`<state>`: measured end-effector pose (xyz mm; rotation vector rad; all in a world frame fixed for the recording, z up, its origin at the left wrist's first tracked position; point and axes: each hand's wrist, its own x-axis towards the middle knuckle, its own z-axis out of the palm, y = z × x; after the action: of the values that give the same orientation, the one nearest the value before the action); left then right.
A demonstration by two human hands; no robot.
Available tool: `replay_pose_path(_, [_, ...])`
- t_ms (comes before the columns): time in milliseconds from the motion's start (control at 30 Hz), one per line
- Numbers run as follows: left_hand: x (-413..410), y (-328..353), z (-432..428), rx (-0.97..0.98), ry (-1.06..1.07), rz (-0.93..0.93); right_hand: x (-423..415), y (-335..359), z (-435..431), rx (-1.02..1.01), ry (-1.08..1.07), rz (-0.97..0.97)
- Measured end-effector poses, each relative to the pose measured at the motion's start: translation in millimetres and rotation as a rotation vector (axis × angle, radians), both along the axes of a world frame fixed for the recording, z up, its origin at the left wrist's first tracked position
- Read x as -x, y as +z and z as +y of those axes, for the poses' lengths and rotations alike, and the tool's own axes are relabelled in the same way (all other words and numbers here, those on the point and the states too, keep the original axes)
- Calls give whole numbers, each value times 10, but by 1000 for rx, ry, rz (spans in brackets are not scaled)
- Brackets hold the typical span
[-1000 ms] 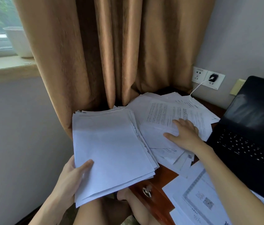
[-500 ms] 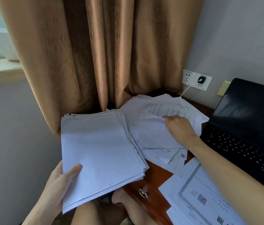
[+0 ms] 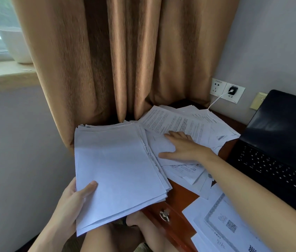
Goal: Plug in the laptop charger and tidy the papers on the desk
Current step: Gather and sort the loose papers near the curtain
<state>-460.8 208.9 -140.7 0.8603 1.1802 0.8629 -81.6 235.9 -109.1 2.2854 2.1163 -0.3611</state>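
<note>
Left hand (image 3: 69, 202), nearest, is clamped on the lower corner of a thick stack of plain white paper sheets (image 3: 118, 170), thumb laid on top; just beyond, the right hand (image 3: 185, 148) is pressed flat, fingers straight and spread, on a loose heap of printed white papers (image 3: 180, 122) strewn over the glossy red-brown wooden desk (image 3: 181, 197); to the right a matte black open laptop (image 3: 280, 160) is seen; farthest, a black charger plug (image 3: 232, 90) is seated in a white wall socket plate (image 3: 239, 96), its thin white cable (image 3: 216, 100) trailing to the papers.
</note>
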Motion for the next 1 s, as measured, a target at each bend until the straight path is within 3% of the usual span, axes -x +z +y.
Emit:
replay_pose_path(133, [2,-21,1,-1,-2,0,-197,48,-88,40,-48,16])
replay_pose_path(300, [2,-33,1,-8,-7,11,-378,105,-160,-26,-103,-147])
replay_pose_path(400, [5,-32,6,-12,-10,14,-286,108,-173,-102,-52,-358])
replay_pose_path(600, [14,-37,7,-15,-15,12,-110,209,-165,-219,-151,-473])
replay_pose_path(733, [11,-36,4,-19,-9,13,101,291,-160,-214,-170,-324])
replay_pose_path(900, [17,-16,8,-23,-13,10,323,182,-172,-83,-195,281])
replay_pose_path(1000, [17,-11,4,-23,-15,6,396,217,-225,1,-111,240])
